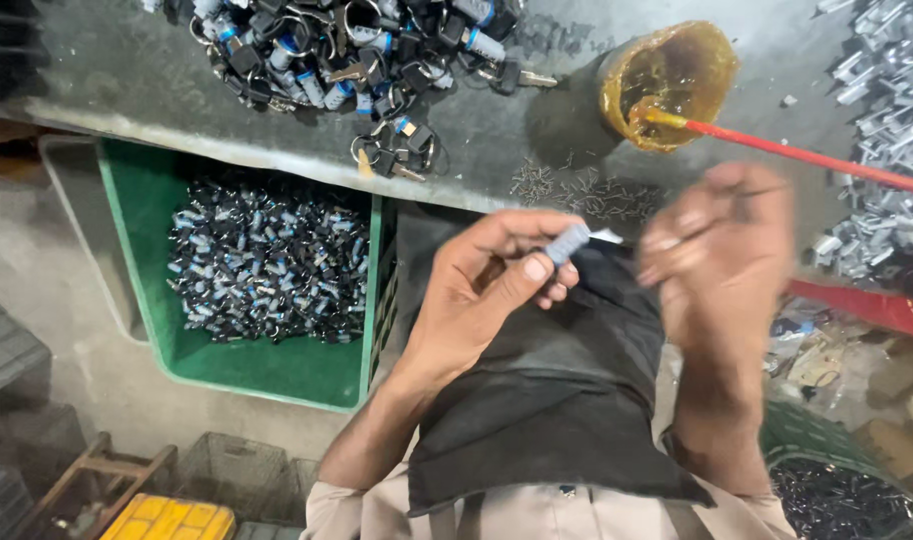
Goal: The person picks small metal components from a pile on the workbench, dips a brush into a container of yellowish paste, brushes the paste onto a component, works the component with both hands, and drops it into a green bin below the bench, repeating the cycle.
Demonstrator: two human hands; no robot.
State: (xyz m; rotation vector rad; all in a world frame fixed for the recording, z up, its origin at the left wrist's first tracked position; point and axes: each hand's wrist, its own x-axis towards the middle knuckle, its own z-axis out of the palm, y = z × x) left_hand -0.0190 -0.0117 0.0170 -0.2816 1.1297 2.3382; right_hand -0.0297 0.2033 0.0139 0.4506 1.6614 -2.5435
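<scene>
My left hand (482,295) pinches a small silver-blue lock cylinder (567,243) between thumb and fingers, over a dark cloth (552,390) on my lap. My right hand (722,265) is blurred just to its right, fingers curled; whether it holds anything small I cannot tell. Beyond my hands, a heap of lock cylinders with keys and rings (347,50) lies on the grey bench (127,80). A tub of amber grease (667,85) stands on the bench with a red stick (807,158) in it.
A green crate (137,210) of many dark lock parts sits on the floor at left. Small pins (577,190) are scattered on the bench edge. Silver metal parts (882,130) pile at right. A green basket (827,480) with dark parts sits lower right, a yellow box (172,520) lower left.
</scene>
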